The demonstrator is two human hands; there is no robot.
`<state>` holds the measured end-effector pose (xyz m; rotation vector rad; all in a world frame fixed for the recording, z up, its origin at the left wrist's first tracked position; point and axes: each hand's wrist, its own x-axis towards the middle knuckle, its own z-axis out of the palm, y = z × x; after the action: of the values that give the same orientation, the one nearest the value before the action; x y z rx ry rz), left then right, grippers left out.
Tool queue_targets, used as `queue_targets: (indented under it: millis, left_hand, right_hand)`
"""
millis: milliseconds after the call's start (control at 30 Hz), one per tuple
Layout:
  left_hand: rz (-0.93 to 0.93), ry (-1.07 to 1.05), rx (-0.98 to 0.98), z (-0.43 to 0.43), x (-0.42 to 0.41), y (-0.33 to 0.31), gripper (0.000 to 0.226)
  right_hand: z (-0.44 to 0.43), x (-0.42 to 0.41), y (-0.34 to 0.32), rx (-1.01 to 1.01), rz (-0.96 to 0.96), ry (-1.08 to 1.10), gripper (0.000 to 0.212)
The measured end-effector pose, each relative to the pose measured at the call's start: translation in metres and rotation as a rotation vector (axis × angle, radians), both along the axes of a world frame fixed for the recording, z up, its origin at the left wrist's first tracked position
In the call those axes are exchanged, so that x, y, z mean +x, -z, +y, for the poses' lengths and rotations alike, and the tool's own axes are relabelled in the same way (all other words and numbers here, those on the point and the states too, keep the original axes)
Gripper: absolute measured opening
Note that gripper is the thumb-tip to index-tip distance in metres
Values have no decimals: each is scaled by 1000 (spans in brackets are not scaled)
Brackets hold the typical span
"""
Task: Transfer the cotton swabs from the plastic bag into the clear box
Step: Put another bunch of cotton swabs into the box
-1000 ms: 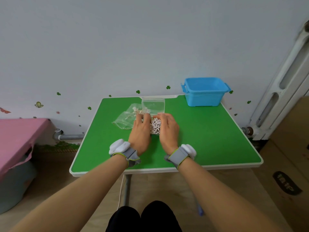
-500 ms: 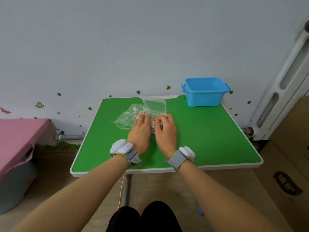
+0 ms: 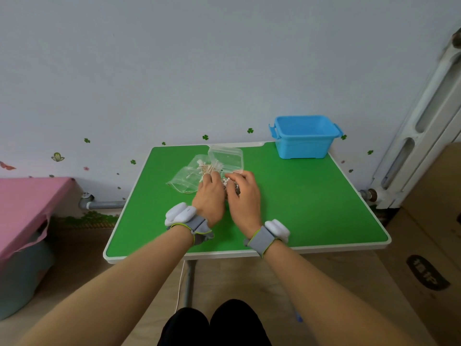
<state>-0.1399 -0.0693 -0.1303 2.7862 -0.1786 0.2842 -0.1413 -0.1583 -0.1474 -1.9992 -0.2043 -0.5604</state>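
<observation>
Head view. Green table (image 3: 311,208). The clear box (image 3: 225,158), lid raised, sits toward 11 o'clock from table centre. The plastic bag (image 3: 183,179) lies flat against the box's 8 o'clock side. Cotton swabs (image 3: 209,168): a loose wooden-stemmed bunch lies across the bag mouth, and white tips show between the hands. Right hand (image 3: 244,196): fingers curled over the swab tips at the box front. Left hand (image 3: 209,196): fingertips reach the swabs but are hidden, so its grip cannot be told. Blue bin (image 3: 305,143) at the 1 o'clock corner, well apart.
</observation>
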Motion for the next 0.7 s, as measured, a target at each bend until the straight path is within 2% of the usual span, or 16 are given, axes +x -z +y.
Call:
queue_targets:
  millis: [200, 367, 467, 700]
  left_hand:
    - [-53, 12, -99, 2, -3, 6, 40]
    - [-69, 45, -112, 4, -4, 7, 41]
    - [-35, 28, -32, 7, 0, 4, 45]
    - [36, -58, 165, 3, 1, -5, 27]
  right_hand:
    - [0, 3, 0, 47, 57, -35, 28]
    - [1, 4, 2, 45, 108, -35, 20]
    - [2, 4, 5, -13, 86, -30, 18]
    - [2, 4, 5, -63, 42, -12, 13]
